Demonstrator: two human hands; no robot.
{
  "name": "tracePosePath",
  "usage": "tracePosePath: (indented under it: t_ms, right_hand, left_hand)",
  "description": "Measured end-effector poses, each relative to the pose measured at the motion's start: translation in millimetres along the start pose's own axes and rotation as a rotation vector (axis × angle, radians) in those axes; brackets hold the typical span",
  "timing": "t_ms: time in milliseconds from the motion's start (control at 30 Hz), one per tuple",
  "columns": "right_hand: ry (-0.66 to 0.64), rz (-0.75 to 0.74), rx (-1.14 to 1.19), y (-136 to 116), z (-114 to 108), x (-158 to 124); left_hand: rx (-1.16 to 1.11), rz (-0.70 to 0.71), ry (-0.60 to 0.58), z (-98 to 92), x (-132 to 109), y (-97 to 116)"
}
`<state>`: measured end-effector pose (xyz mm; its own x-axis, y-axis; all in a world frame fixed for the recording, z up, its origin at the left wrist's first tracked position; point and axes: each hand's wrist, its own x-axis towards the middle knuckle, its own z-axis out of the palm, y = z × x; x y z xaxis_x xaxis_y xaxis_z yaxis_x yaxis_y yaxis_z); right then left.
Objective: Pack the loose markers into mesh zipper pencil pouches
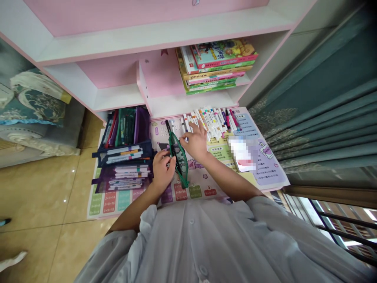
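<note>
A green-edged mesh pencil pouch (180, 159) lies upright in front of me, its zip opening parted and dark inside. My left hand (163, 169) is at the pouch's left side, thumb and fingers curled at its edge. To the right of the pouch, my right hand (196, 143) reaches over the near left end of a row of white markers (212, 122). Its fingers are spread toward them, thumb apart from the outer fingers; nothing is clearly held. A dark pen-like stick (167, 125) shows at the pouch's far end.
Filled mesh pouches of pens (126, 127) and markers (129, 173) lie at the left. A phone (243, 154) rests on the right of the printed desk mat (269, 175). Stacked books (218, 70) fill part of the pink-and-white shelf (165, 37) behind. A curtain (321, 106) hangs right.
</note>
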<state>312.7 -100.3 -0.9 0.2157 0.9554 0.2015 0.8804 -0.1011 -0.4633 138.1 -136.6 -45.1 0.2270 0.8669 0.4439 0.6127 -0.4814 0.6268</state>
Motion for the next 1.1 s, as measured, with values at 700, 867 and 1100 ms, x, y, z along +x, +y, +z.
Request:
tracePosePath:
  t_ms: [700, 867, 1100]
  right_hand:
    - [-0.331, -0.022, -0.151, -9, 64, 81]
    - [-0.328, 0.002, -0.125, -9, 63, 83]
    - [-0.041, 0.158, 0.106, 0, 18, 72]
  left_hand:
    - [0.007, -0.007, 0.02, 1.3, -2, -2]
    - [0.018, -0.014, 0.025, 1.6, -1, -2]
    - [-0.007, -0.028, 0.026, 3.4, -2, -3]
